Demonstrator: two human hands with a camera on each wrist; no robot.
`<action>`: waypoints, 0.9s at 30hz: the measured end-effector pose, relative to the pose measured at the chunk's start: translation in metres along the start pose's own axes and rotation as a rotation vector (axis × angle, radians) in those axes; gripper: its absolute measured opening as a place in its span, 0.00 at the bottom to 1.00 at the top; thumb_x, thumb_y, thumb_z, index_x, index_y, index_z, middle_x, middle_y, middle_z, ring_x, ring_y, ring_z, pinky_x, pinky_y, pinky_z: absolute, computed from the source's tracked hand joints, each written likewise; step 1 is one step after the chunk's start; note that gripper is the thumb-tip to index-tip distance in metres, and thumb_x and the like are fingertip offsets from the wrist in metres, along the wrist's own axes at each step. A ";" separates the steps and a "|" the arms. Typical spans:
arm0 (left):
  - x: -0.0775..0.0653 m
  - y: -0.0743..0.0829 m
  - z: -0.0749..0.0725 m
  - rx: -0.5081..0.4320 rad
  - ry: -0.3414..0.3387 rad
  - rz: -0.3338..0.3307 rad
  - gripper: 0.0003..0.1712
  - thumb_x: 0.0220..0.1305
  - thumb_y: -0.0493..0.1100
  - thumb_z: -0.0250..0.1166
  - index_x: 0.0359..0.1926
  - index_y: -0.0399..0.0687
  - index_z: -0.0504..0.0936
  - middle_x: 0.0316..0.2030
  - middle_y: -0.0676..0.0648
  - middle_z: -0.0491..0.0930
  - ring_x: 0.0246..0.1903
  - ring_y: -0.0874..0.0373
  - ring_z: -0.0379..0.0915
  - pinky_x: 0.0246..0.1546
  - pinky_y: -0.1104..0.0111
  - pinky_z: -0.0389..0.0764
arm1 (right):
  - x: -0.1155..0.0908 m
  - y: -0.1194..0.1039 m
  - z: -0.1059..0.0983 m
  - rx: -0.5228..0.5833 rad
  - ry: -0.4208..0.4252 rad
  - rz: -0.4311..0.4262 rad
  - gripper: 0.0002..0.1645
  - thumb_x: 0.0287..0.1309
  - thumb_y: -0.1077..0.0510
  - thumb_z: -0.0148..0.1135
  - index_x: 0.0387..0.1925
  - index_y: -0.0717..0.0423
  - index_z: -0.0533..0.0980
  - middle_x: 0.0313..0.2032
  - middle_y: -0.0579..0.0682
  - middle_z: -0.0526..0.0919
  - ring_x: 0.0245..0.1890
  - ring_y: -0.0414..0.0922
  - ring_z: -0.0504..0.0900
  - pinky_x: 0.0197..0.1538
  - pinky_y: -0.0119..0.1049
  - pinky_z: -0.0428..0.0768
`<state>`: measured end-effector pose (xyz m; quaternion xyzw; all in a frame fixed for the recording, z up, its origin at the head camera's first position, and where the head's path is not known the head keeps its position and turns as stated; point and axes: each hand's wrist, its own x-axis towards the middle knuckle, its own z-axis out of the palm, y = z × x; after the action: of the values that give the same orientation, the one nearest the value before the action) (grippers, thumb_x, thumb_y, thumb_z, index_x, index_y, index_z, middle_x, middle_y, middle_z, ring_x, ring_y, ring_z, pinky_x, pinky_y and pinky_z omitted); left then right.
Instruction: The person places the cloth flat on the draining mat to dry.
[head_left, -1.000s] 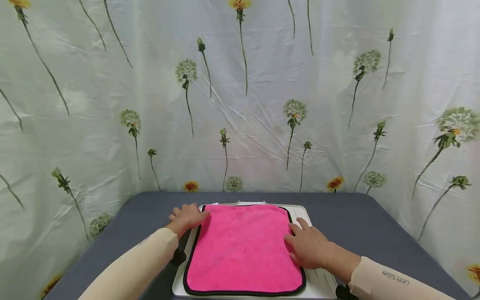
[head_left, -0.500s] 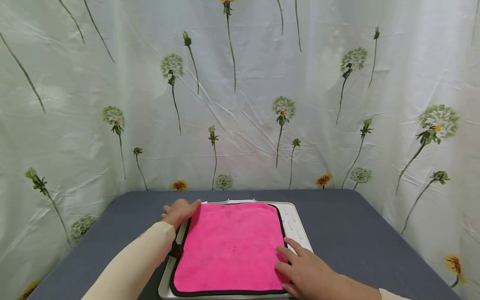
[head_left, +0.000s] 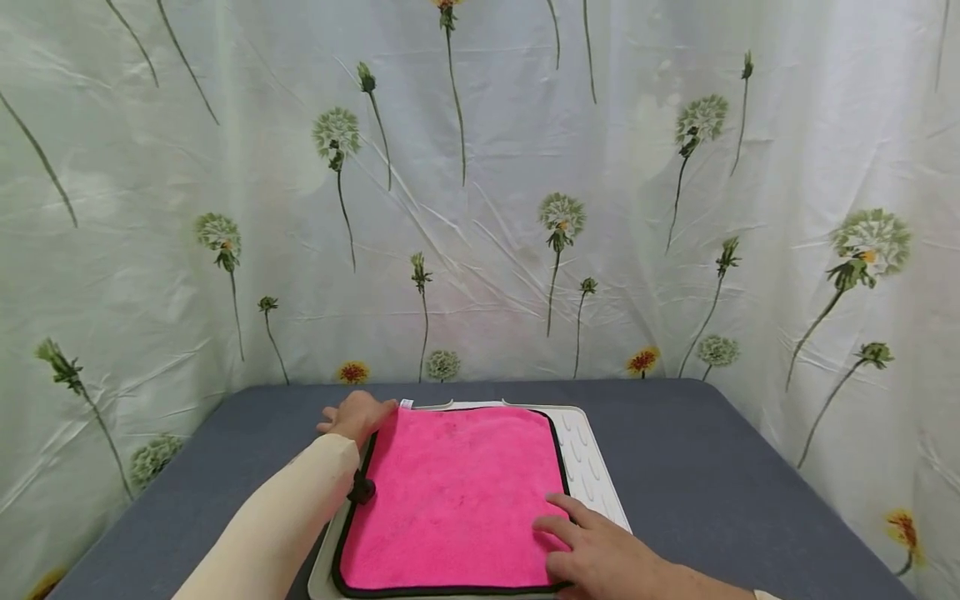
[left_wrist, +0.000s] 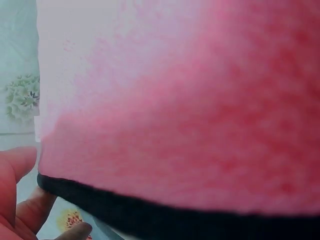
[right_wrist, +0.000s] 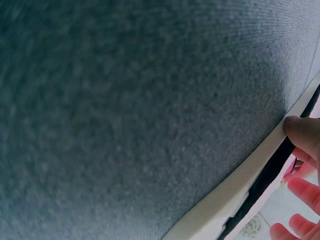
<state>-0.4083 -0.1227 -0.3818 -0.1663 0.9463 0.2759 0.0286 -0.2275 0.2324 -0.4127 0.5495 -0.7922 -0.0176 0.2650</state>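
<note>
A bright pink towel with a black border lies spread over a white tray with raised oval ridges. At the towel's far left corner is my left hand, its thumb beside a small white tag. In the left wrist view, the thumb and fingers are spread around the towel's corner, and one finger passes behind the black border. Low on the right side, my right hand rests with spread fingers across the border. The right wrist view shows one fingertip at the tray's rim.
Under the tray is a dark grey table, its back edge close to a white curtain printed with dandelions. A black wrist strap piece overlaps the towel's left border.
My right hand has slid along the towel's right side toward the near edge. My left hand stays at the far left corner. The whole scene has shifted left in the head view.
</note>
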 end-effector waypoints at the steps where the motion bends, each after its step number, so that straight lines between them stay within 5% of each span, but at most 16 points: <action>1: 0.000 0.000 0.000 -0.003 0.004 -0.003 0.34 0.57 0.62 0.57 0.46 0.33 0.76 0.50 0.29 0.68 0.58 0.24 0.40 0.50 0.35 0.46 | 0.001 0.000 0.002 -0.001 0.015 -0.016 0.12 0.43 0.43 0.71 0.22 0.37 0.74 0.46 0.47 0.74 0.53 0.56 0.70 0.52 0.41 0.73; 8: 0.005 -0.004 0.004 -0.043 0.021 -0.001 0.27 0.54 0.57 0.62 0.40 0.36 0.79 0.45 0.32 0.71 0.53 0.27 0.47 0.46 0.35 0.52 | -0.002 -0.002 0.008 0.053 0.042 -0.019 0.10 0.57 0.48 0.59 0.21 0.37 0.73 0.46 0.45 0.73 0.53 0.54 0.69 0.50 0.40 0.73; 14: 0.010 -0.007 0.000 -0.137 0.015 0.034 0.14 0.53 0.54 0.61 0.29 0.48 0.81 0.39 0.40 0.74 0.51 0.31 0.47 0.44 0.37 0.54 | -0.002 0.001 0.009 0.031 0.063 -0.036 0.12 0.60 0.47 0.55 0.21 0.37 0.71 0.47 0.44 0.72 0.52 0.55 0.69 0.50 0.39 0.72; 21: 0.011 -0.010 -0.003 -0.177 0.031 0.072 0.13 0.54 0.53 0.63 0.35 0.51 0.81 0.42 0.42 0.73 0.49 0.33 0.50 0.43 0.40 0.57 | -0.005 0.000 0.009 0.046 0.081 -0.035 0.13 0.64 0.46 0.47 0.24 0.39 0.72 0.48 0.44 0.73 0.53 0.54 0.69 0.50 0.39 0.73; 27: 0.012 -0.012 -0.003 -0.164 0.029 0.094 0.17 0.56 0.54 0.64 0.42 0.50 0.81 0.46 0.40 0.72 0.52 0.31 0.49 0.45 0.39 0.55 | -0.020 -0.017 0.005 0.311 -0.040 0.123 0.23 0.55 0.35 0.53 0.46 0.42 0.74 0.50 0.39 0.68 0.54 0.43 0.64 0.40 0.30 0.75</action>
<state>-0.4151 -0.1375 -0.3873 -0.1275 0.9276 0.3509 -0.0118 -0.2101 0.2422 -0.4301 0.5337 -0.8228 0.1103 0.1614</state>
